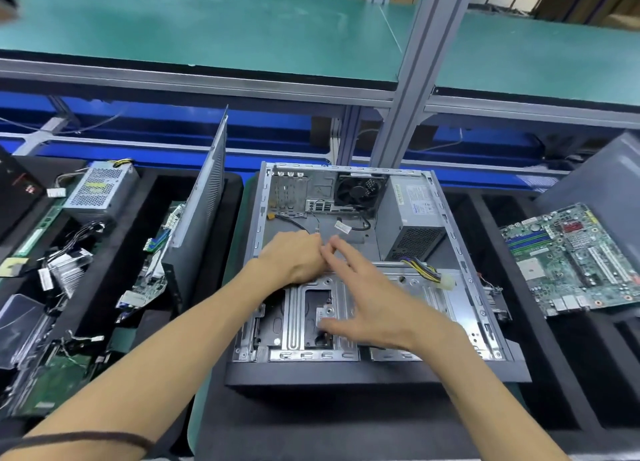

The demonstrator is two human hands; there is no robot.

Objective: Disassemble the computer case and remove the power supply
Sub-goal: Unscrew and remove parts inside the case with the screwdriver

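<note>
An open grey computer case (462,252) lies on its side in front of me, its motherboard gone. The silver power supply (412,214) sits in the case's far right corner, with a yellow and black cable bundle (427,268) running from it to a white plug. A black fan (358,190) is at the back wall. My left hand (294,256) is curled inside the case near thin black wires (294,222); whether it grips one is hidden. My right hand (370,298) hovers with fingers spread over the metal drive cage (311,308).
A removed side panel (204,204) leans upright at the left. Left trays hold another power supply (102,187), cables and boards. A green motherboard (571,256) lies in the right tray. A green shelf (207,24) and a metal post (412,79) stand behind.
</note>
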